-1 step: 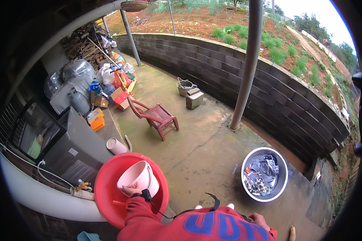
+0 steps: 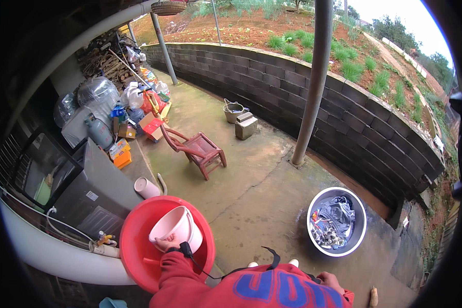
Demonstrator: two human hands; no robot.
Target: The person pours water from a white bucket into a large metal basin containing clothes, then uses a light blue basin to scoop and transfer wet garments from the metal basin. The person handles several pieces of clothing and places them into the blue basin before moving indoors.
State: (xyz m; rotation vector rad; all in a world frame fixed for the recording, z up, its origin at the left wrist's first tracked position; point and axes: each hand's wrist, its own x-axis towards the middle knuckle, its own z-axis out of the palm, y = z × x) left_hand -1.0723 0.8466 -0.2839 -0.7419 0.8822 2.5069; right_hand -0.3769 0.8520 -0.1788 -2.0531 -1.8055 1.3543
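The bucket (image 2: 178,225) sits in the red tub (image 2: 137,226), the person's left grip (image 2: 167,242) clasped on its rim. The right grip (image 2: 330,281) is beside the sweatshirt (image 2: 215,287); I can't tell whether it's clenched. A basin (image 2: 362,220) of clothes (image 2: 339,213) stands rightward.
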